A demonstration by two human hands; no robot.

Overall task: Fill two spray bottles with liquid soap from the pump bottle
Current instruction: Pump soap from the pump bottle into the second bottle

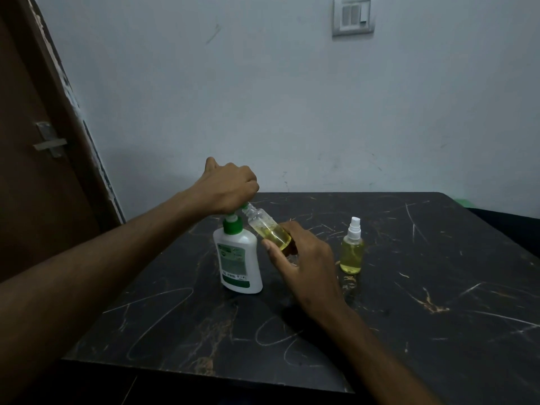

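Observation:
A white pump bottle [238,258] with a green collar and label stands upright on the black marble table [409,302]. My left hand [226,185] is curled over its green pump head and covers it. My right hand [301,258] grips the base of a small clear spray bottle [267,226], tilted with its open neck up against the pump nozzle; yellow-green liquid fills its lower part. A second small spray bottle [352,249], white sprayer cap on and full of yellow-green liquid, stands upright to the right.
The table's back edge meets a pale wall [292,97] with a switch plate [353,16] high up. A brown door [38,156] with a metal latch stands at the left. The table's front edge runs near the bottom of the view.

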